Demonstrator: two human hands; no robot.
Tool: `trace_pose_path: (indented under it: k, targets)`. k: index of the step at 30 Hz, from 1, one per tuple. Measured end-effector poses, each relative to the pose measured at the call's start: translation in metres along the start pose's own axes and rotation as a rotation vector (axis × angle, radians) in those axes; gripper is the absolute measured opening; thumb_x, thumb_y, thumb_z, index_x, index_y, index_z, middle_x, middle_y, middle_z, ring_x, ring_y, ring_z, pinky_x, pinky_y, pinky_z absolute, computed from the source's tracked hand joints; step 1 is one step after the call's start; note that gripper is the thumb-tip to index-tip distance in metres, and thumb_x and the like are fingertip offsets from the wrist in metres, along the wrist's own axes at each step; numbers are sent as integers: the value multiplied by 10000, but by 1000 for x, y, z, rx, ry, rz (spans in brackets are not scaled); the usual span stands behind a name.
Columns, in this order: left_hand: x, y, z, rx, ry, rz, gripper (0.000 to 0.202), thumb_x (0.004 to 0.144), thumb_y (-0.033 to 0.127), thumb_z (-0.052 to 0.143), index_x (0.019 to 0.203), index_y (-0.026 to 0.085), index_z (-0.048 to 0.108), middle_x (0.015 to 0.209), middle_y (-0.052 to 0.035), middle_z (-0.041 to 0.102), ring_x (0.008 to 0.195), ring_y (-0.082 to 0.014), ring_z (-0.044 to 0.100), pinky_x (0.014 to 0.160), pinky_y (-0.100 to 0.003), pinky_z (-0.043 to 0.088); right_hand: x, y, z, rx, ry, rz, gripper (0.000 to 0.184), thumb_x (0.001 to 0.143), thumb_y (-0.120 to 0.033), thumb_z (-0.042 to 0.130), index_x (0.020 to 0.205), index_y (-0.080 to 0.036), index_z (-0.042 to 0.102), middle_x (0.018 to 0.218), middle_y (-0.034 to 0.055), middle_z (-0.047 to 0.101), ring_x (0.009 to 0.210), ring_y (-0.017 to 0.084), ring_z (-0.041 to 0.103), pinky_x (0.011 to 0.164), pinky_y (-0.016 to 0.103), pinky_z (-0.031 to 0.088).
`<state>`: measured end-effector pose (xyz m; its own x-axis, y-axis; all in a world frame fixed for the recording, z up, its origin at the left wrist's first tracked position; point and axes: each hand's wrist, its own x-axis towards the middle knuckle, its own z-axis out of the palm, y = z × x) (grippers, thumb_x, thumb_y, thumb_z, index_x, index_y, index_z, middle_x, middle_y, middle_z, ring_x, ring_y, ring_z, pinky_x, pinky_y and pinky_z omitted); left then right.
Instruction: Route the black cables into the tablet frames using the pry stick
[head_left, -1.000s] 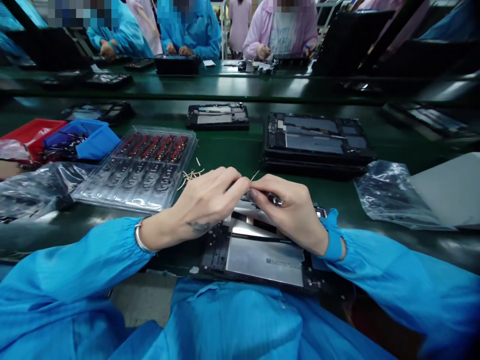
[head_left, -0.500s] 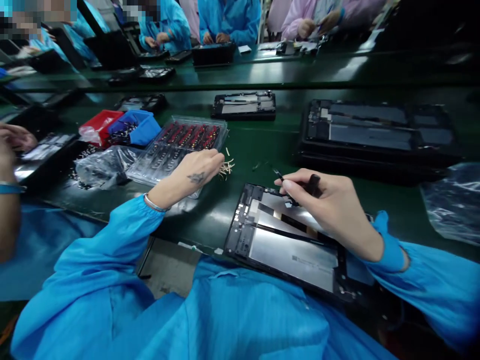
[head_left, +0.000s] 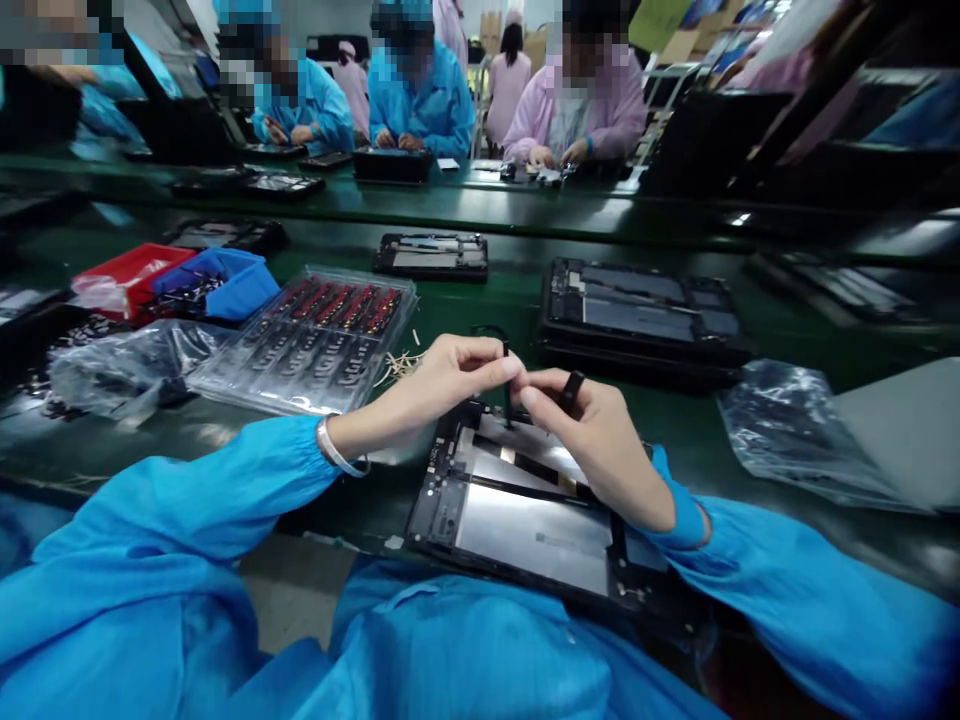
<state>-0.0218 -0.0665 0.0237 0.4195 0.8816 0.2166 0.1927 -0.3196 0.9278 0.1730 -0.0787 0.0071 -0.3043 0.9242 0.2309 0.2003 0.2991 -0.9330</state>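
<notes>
My left hand (head_left: 457, 385) is closed in a pinch on a thin black cable (head_left: 508, 410), which hangs down between the fingertips. My right hand (head_left: 600, 440) meets it there, thumb and forefinger pressed together. A slim black hand tool (head_left: 571, 390) pokes up between the right fingers; its tip is hidden. Below both hands lies an opened tablet (head_left: 525, 525), its silver battery and dark ribbon cables exposed. Pale peeled strips (head_left: 401, 367) lie beside my left wrist. A clear tray (head_left: 315, 340) of small red and black parts sits to the left.
A red bin (head_left: 124, 280) and a blue bin (head_left: 240, 285) of small parts stand at left, behind a plastic bag (head_left: 135, 370). Stacked tablets (head_left: 637, 305) rise behind my right hand. Another opened tablet (head_left: 431, 257) lies farther back. Co-workers sit across the bench.
My left hand has moved right, from beside the tray to my right hand, and now pinches the black cable. My view has tilted up and turned right.
</notes>
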Motion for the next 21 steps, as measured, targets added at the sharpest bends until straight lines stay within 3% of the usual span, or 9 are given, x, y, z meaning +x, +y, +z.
trace_pose_path:
  k: [4,6,9,11,13,16,18,21]
  targets:
    - [8,14,-12,342,-250,-13,306,925,355,604,746,130,706,674,15,543,669,-105,497,579,-229,313,5,-4,-10,-125,34,-138,217,901,-354,686,1049,-206,744,920,27,720,777,153,609,699,293,476]
    - [11,15,-15,459,-358,-8,303,929,331,575,730,131,687,673,12,551,661,-110,508,574,-230,313,5,-3,-11,-121,14,-152,164,895,-337,692,987,-212,745,891,20,713,774,154,619,696,291,485]
    - [11,11,-15,570,-420,65,276,962,344,556,793,145,645,715,16,561,650,-107,525,577,-221,343,4,-2,-9,-104,24,-150,114,897,-295,678,864,-199,729,804,8,694,743,145,615,683,284,481]
    - [8,10,-14,615,-348,166,245,940,401,640,957,159,600,820,14,598,683,-107,552,589,-207,387,3,-4,-9,-68,46,-115,103,879,-272,689,830,-187,718,746,0,678,704,136,602,657,277,469]
    - [4,9,-11,711,-146,337,346,905,418,709,1063,167,531,912,-5,613,722,-113,568,604,-206,424,3,-7,-10,-7,47,-74,115,875,-266,692,808,-174,712,704,-4,669,668,125,590,631,268,455]
    - [-2,12,-3,1005,141,670,169,988,313,606,1018,165,529,911,-39,615,776,-143,588,645,-240,458,3,-11,-11,64,34,-52,179,898,-311,682,795,-167,713,683,-2,672,620,110,556,594,262,429]
    - [-4,15,3,1191,210,814,82,1019,225,523,983,158,553,892,-58,628,803,-163,606,676,-265,478,2,-12,-11,60,38,-68,217,904,-355,684,793,-171,717,690,0,674,610,108,539,584,264,419]
    - [-6,19,9,1340,260,856,81,1003,157,513,965,135,580,883,-80,655,784,-178,609,682,-286,498,-1,-12,-10,-1,58,-113,239,915,-379,673,789,-180,718,704,1,669,628,113,540,590,266,419]
